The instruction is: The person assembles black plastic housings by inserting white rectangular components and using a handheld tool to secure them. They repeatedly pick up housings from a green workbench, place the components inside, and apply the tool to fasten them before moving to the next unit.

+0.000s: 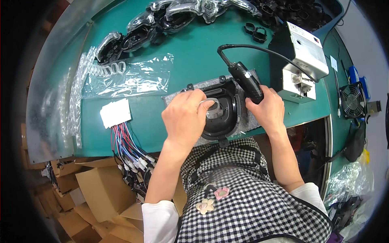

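A black oval plastic housing [227, 121] lies on a grey cloth pad [252, 117] at the table's front edge. My left hand [184, 117] is closed over the housing's left side, thumb and fingers pinching a small clear plastic piece [213, 111] above its middle. My right hand [267, 107], at the housing's right, is wrapped around the lower end of a black corded hand tool [246, 83]. The tool leans up and to the left; its working tip is hidden, so its exact kind is unclear.
A white-and-black box [298, 65] stands right, the tool's cable arching toward it. Clear-and-black lamp-like housings [174, 18] line the back. Clear rings [107, 69] lie on plastic film [137, 81]. White cards [116, 113] cover wires left; cardboard boxes [105, 184] sit below.
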`<control>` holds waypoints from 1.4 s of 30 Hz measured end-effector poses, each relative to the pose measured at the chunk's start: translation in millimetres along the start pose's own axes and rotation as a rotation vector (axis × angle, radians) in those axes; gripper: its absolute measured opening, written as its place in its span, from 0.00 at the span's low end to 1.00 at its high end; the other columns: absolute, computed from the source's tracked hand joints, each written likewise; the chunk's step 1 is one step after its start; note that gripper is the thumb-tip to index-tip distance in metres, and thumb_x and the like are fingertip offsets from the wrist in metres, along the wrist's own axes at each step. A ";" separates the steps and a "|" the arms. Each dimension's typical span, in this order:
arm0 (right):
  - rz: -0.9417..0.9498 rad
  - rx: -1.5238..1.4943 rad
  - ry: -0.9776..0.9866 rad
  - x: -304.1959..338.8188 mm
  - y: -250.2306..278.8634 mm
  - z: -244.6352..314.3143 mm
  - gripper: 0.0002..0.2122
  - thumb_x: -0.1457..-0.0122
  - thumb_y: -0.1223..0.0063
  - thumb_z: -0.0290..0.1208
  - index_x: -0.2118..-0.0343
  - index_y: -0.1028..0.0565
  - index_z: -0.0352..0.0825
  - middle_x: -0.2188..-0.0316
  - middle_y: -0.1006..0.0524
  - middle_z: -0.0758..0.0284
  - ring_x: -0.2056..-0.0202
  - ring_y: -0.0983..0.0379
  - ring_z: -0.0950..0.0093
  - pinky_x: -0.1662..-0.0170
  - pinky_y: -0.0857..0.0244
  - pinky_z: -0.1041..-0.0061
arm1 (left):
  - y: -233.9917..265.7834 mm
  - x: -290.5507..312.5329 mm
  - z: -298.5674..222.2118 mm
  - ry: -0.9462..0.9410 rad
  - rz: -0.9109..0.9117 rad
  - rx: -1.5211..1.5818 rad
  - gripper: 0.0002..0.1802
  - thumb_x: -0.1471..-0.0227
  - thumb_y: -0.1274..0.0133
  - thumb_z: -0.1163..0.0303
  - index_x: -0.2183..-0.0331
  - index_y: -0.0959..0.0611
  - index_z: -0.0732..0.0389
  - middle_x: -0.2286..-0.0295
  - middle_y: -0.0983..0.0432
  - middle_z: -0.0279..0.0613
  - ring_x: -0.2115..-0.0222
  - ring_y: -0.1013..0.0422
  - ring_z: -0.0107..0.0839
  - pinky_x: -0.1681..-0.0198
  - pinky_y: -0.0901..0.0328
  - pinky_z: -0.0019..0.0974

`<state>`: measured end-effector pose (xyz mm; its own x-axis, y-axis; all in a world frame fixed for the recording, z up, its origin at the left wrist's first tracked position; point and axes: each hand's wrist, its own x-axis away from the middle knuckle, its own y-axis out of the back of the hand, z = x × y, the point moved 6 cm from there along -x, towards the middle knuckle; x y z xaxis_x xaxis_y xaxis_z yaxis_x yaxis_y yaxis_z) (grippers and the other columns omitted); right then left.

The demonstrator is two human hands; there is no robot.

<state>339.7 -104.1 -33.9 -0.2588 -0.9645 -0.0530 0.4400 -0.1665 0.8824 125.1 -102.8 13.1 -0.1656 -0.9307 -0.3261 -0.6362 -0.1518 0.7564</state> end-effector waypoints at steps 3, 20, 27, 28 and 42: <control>-0.046 -0.037 0.022 2.8 2.6 1.0 0.22 0.58 0.40 0.35 0.59 0.27 0.31 0.66 0.25 0.56 0.64 0.26 0.56 0.61 0.32 0.61 | -15.0 4.9 -8.7 -0.081 0.005 -0.194 0.08 0.62 0.39 0.74 0.78 0.23 0.62 0.57 0.29 0.48 0.54 0.34 0.48 0.48 0.43 0.52; 0.219 -0.588 0.247 18.6 41.3 61.9 0.19 0.62 0.39 0.29 0.65 0.26 0.27 0.74 0.25 0.60 0.72 0.26 0.69 0.66 0.33 0.73 | -20.8 14.9 12.7 0.046 -0.114 0.052 0.14 0.65 0.38 0.75 0.71 0.25 0.56 0.47 0.38 0.43 0.41 0.50 0.47 0.41 0.66 0.63; 0.309 -0.123 0.542 22.9 5.8 100.4 0.19 0.65 0.38 0.29 0.64 0.24 0.31 0.69 0.25 0.60 0.65 0.27 0.57 0.63 0.33 0.64 | -27.3 64.9 33.6 0.138 -0.066 0.117 0.37 0.67 0.40 0.65 0.51 0.31 0.60 0.47 0.45 0.53 0.41 0.57 0.56 0.41 0.66 0.63; 0.337 -0.100 0.531 21.4 1.5 101.1 0.20 0.64 0.38 0.30 0.64 0.24 0.32 0.68 0.25 0.60 0.65 0.27 0.57 0.63 0.33 0.64 | -28.8 64.8 33.9 0.144 -0.049 0.145 0.38 0.67 0.40 0.65 0.50 0.31 0.60 0.48 0.44 0.53 0.41 0.56 0.56 0.42 0.66 0.63; 0.396 -0.525 0.154 22.9 17.4 35.2 0.32 0.60 0.36 0.27 0.49 0.34 0.25 0.60 0.24 0.55 0.59 0.26 0.69 0.56 0.33 0.73 | -28.1 38.2 13.4 0.003 -0.135 0.060 0.27 0.68 0.36 0.58 0.62 0.20 0.57 0.65 0.27 0.34 0.58 0.35 0.35 0.44 0.57 0.48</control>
<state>311.1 -121.8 -3.3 0.1168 -0.9849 0.1275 0.8460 0.1659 0.5066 126.6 -129.6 -28.2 -0.0730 -0.9043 -0.4207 -0.6968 -0.2556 0.6702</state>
